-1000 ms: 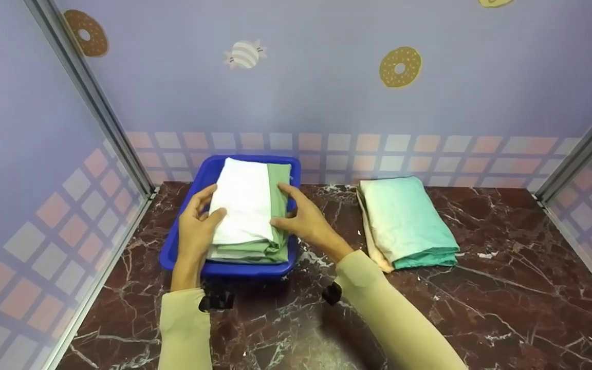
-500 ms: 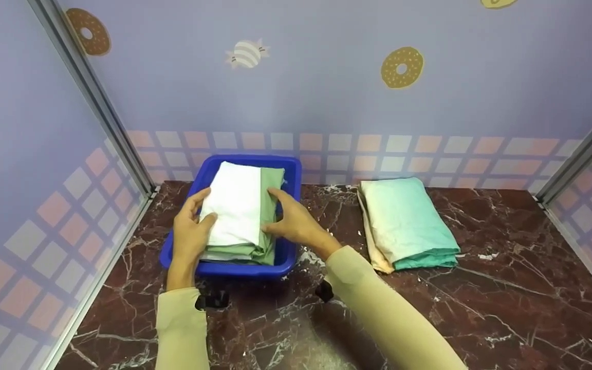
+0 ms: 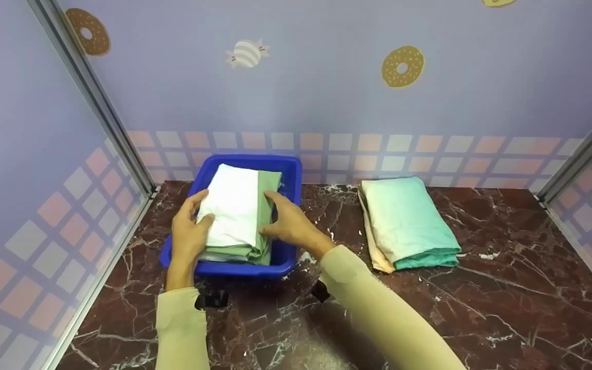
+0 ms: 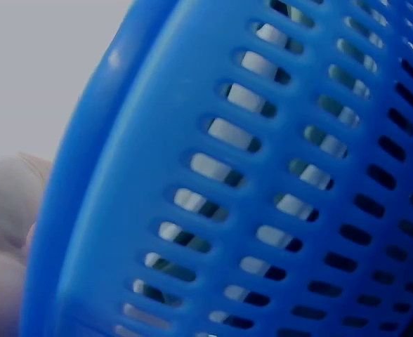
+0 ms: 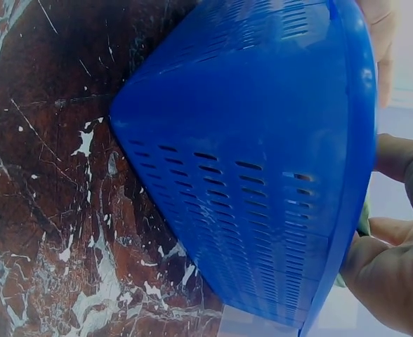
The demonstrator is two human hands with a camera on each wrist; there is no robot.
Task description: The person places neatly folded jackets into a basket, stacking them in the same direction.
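Observation:
A folded cloth, white on top with a green band on its right, sits in the blue basket. My left hand holds its left edge, thumb on the top face and fingers along the side. From the right, my right hand grips the green side between thumb and fingers. Green and white layers show at the cloth's near edge. In the left wrist view, pale fabric shows through the slots of the basket wall. Beyond the basket rim in the right wrist view, part of the right hand appears.
Another folded cloth, pale cream to teal with a peach edge, lies to the right on the dark red marbled tabletop. A patterned wall stands behind the basket, and a side panel rises at the left.
Both hands have shifted the white and green cloth left and slightly toward me inside the basket, baring more of the basket's right side. The teal cloth has stayed put.

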